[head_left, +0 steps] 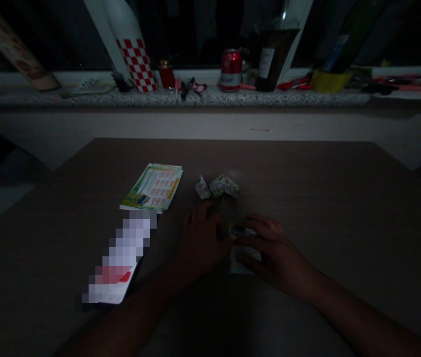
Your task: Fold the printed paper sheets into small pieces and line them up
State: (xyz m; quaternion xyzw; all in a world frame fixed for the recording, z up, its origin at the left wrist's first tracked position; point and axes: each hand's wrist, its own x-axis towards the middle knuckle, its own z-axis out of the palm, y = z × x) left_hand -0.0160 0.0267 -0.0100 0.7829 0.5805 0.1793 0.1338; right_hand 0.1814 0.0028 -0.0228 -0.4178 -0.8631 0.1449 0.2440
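Note:
A small printed sheet of paper (243,267) lies on the table under my right hand (275,253). The fingers of that hand are spread across the sheet and cover much of it. From the left, my left hand (203,238) reaches in with its thumb at the sheet's left edge; its other fingers are apart and bent toward the table. Just beyond my hands stand folded paper pieces, a single one (202,188) on the left and a joined, zigzag one (225,186) beside it. Dim light hides the fingertips' exact contact.
Left of my hands lies a stack of printed calendar cards (154,187), with a lit phone (121,263) nearer me. On the windowsill (195,101) stand a checkered bottle (136,59), a red can (231,69), a dark bottle (273,59) and a yellow holder (329,82).

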